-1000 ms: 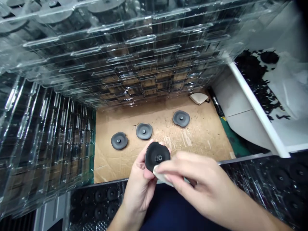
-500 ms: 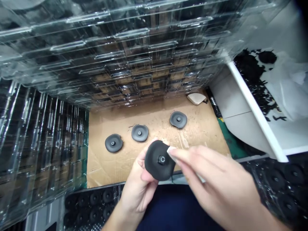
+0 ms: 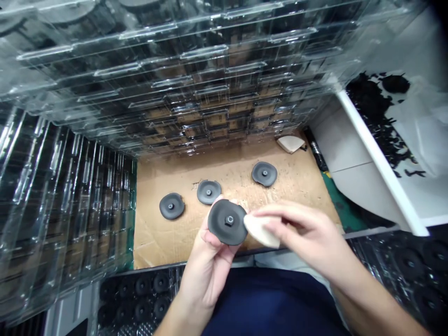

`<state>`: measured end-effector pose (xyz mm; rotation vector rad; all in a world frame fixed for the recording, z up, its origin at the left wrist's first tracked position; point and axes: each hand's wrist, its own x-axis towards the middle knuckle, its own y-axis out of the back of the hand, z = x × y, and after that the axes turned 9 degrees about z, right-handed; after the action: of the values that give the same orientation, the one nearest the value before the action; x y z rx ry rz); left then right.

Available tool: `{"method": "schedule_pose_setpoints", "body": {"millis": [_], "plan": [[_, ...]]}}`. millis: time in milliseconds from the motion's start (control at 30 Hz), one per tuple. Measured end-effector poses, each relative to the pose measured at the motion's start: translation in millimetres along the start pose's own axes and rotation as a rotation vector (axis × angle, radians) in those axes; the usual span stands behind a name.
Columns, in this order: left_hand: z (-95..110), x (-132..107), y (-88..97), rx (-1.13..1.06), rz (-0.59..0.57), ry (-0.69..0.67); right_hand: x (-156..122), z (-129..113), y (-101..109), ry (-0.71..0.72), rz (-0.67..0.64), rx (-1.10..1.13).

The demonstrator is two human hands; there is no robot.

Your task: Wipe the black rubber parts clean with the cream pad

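My left hand [image 3: 210, 261] grips a black round disc [image 3: 220, 228] with a slightly wavy rim and a small metal-ringed stud at its centre. An off-white wedge-shaped pad [image 3: 264, 231] is pinched in my right hand [image 3: 308, 233], its tip at the disc's right edge. Beyond the hands, similar discs lie stud up on the cardboard: one at the left [image 3: 171, 206], a middle disc [image 3: 209, 192] just past my left fingertips, and a right-hand disc [image 3: 264, 174].
Stacked clear plastic trays [image 3: 196, 79] wall off the back and left of the cardboard sheet [image 3: 157, 247]. A second off-white wedge [image 3: 290, 143] and a black marker-like tube [image 3: 317, 151] lie at back right. A white bin [image 3: 388, 163] holds black scraps. Trays of discs [image 3: 140, 298] flank my lap.
My right hand has moved slightly outward and turned, so more of the pad shows. The held disc has shifted a little up and left. The view has shifted slightly.
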<state>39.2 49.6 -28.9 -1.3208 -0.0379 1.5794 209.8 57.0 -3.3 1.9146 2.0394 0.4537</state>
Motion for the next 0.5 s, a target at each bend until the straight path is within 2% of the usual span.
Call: {"method": "schedule_pose_setpoints", "body": {"millis": [100,233,367,500], "plan": [[2.1,-3.1,2.5,-0.061,0.007,-0.013,-6.6,42.9,-9.8,-0.094,0.149,-0.129],[2.1,-6.0,4.8,-0.11,0.061,0.002,-29.0,82.6,-34.1,-0.058,0.249,-0.288],[0.2,-8.8,8.7,-0.096,0.081,-0.021,-43.9,93.6,-55.0,0.007,0.327,-0.386],[-1.9,-13.5,12.3,-0.067,0.093,-0.079,-36.7,90.3,-56.6,0.074,0.354,-0.382]]}}
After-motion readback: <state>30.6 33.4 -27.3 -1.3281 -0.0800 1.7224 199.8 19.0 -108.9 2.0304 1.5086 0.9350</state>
